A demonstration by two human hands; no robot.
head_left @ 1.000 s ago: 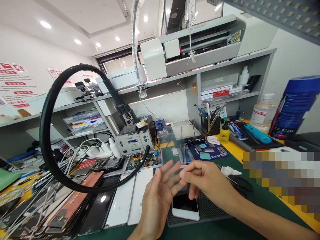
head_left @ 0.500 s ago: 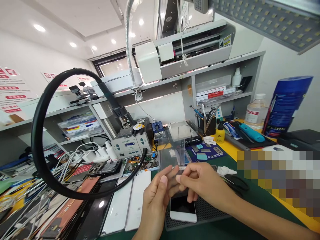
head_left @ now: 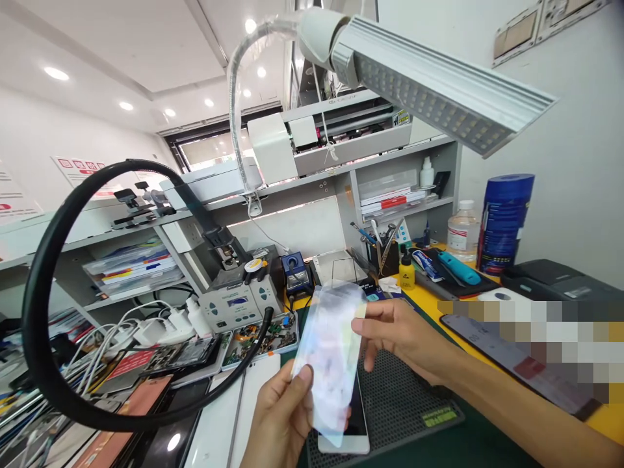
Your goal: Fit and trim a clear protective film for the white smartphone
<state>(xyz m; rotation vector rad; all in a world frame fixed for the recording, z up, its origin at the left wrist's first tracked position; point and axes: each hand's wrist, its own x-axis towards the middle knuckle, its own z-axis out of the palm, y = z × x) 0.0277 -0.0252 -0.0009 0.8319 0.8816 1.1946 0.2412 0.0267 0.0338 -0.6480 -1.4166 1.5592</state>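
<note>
A clear, phone-sized screen protector film [head_left: 334, 354] is held upright above the work mat, bright with reflected light. My left hand [head_left: 280, 406] grips its lower left edge, thumb in front and fingers behind. At its upper right edge, my right hand [head_left: 400, 328] pinches it between thumb and fingers. Two overlapping sheets seem to show, though I cannot tell whether they are still joined. Beneath lies a white-framed phone [head_left: 345, 444] with a dark screen, partly hidden behind the film. The phone rests on a dark textured mat [head_left: 404, 396].
A thick black hose [head_left: 36, 279] loops across the left from a grey rework station [head_left: 238, 302]. Left of my hand lie white tablets [head_left: 260, 390] and a tray of small parts [head_left: 266, 338]. A yellow bottle [head_left: 406, 272] stands behind my right hand; a lamp [head_left: 433, 84] hangs overhead.
The film has tilted and now catches bright light. My right hand has moved from close beside my left fingers to the film's upper right edge. The view has shifted.
</note>
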